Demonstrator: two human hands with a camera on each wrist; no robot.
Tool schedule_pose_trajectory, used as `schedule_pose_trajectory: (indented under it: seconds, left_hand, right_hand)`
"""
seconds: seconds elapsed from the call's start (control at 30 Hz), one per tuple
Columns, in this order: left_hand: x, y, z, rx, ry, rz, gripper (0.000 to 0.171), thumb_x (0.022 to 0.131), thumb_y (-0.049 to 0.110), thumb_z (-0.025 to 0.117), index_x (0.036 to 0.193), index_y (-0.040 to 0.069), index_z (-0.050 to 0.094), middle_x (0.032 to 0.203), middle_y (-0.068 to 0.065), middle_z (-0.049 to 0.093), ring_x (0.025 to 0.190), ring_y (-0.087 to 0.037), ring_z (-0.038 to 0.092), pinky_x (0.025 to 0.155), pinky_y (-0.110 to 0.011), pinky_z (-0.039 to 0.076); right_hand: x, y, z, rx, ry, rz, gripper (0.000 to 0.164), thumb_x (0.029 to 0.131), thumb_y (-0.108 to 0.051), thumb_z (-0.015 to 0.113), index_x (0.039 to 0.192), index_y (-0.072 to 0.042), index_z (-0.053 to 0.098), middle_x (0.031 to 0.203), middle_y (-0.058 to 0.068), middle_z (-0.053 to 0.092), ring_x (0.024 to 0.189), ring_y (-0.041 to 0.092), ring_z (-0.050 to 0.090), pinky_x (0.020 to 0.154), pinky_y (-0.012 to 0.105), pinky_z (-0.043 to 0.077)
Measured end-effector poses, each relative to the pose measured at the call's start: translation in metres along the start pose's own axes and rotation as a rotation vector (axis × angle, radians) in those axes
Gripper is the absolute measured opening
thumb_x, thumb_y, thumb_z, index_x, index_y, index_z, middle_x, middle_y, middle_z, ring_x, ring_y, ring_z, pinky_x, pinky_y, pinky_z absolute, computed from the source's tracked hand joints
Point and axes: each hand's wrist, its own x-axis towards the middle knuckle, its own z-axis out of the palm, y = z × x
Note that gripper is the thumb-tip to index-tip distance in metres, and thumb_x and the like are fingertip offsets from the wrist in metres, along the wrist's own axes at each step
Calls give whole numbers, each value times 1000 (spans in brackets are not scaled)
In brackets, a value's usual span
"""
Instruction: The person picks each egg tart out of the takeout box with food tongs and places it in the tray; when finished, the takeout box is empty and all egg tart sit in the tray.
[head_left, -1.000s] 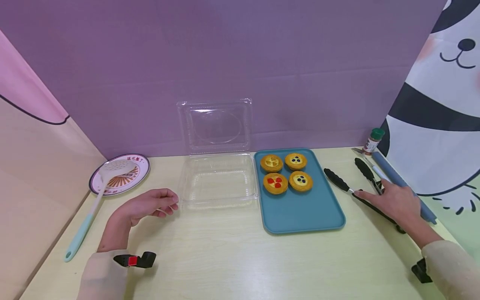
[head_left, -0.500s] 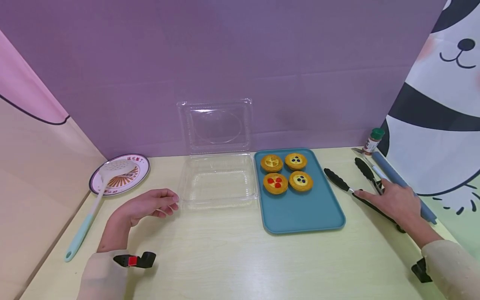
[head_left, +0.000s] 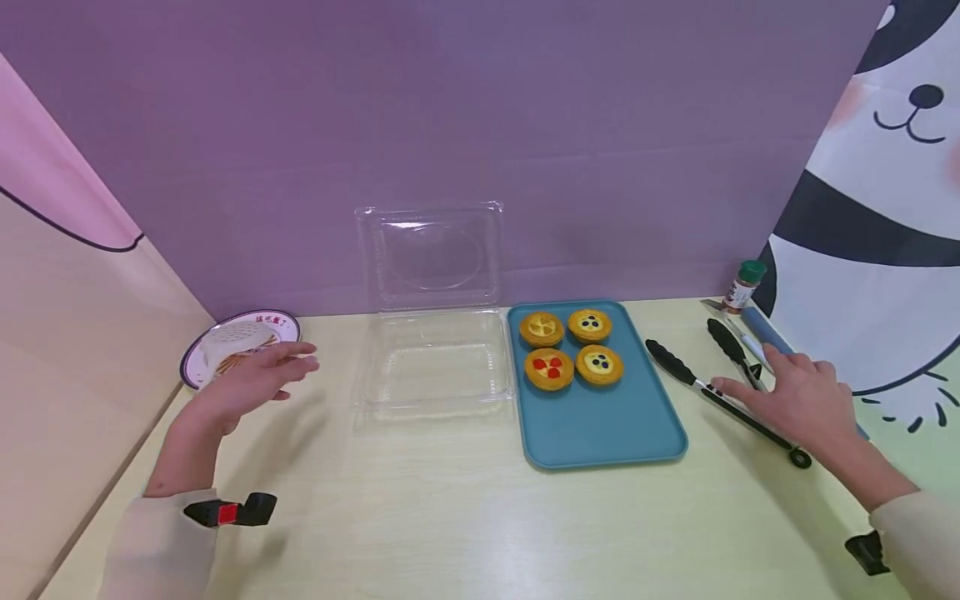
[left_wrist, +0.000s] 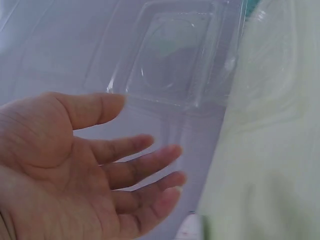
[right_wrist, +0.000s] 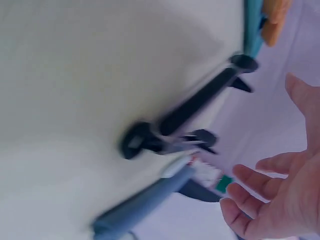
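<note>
My left hand (head_left: 251, 383) hovers at the left with loosely bent fingers and nothing in them, its tips overlapping the edge of a patterned plate (head_left: 190, 362). On that plate lies the white perforated head of a skimmer (head_left: 225, 340); its handle is hidden by my arm. At the right, my right hand (head_left: 806, 404) is spread over a pair of black-tipped tongs (head_left: 750, 422), which lie spread apart on the table. In the right wrist view the fingers of that hand (right_wrist: 285, 195) stand apart from the tongs (right_wrist: 197, 102).
A clear plastic box (head_left: 438, 358) stands with its lid raised. Right of it, a blue tray (head_left: 600, 433) bears several tarts, one with red topping (head_left: 549, 369). Beyond the tongs are a knife (head_left: 752, 346), a blue-grey roll (head_left: 767, 329) and a green-capped jar (head_left: 741, 287).
My left hand has moved left and up, away from the plastic box toward the plate. The right hand has shifted slightly right and lifted off the tongs, showing more of their handle.
</note>
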Motion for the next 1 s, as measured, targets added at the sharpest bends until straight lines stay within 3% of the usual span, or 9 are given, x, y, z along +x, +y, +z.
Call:
schedule_pose_trajectory:
  seconds: [0.1,0.23,0.37,0.53,0.6,0.73,1.0]
  left_hand:
    - [-3,16,-5,126,71,55,65,107,43,43,154,0,31,157,-25,36,142,-47,37,108,-59,38]
    - [-2,35,-4,357,117,130,73,105,49,44,158,3,24,162,-23,27,151,-48,18,115,-66,23]
    - [-2,43,6,600,124,229,76,104,50,47,161,9,17,166,-21,17,153,-47,-3,116,-70,11]
    - [-6,40,22,841,141,351,73,103,52,45,161,17,17,169,-14,10,155,-39,-9,123,-60,-1]
    - [-9,39,26,908,148,391,72,103,53,44,161,19,19,169,-11,10,156,-35,-9,124,-56,-4]
    - [-13,40,29,996,173,460,71,102,53,46,160,18,25,168,-11,17,157,-34,-1,124,-56,2]
    - [-15,40,28,1061,183,473,72,100,56,48,159,17,29,167,-13,22,157,-34,5,124,-58,2]
  right_hand:
    - [-1,-11,-10,32,92,-99,91,89,-66,60,146,3,40,133,38,47,114,61,39,77,69,38]
    - [2,-23,-18,52,162,-264,81,90,-54,67,143,4,47,139,33,48,125,57,40,93,71,36]
    - [5,-33,-21,8,148,-413,77,89,-51,70,143,0,50,145,26,49,136,48,38,101,69,35]
    - [7,-40,-19,-36,86,-512,77,92,-53,65,151,-9,43,154,21,43,149,41,26,113,66,25]
    - [7,-42,-18,-49,74,-533,76,94,-53,63,153,-10,41,157,19,40,152,39,22,118,63,19]
    - [6,-44,-18,-66,74,-553,76,95,-53,61,155,-12,38,160,16,37,155,34,17,125,54,3]
    - [8,-46,-20,-79,69,-563,76,97,-53,58,156,-13,35,162,15,33,157,30,8,125,54,-7]
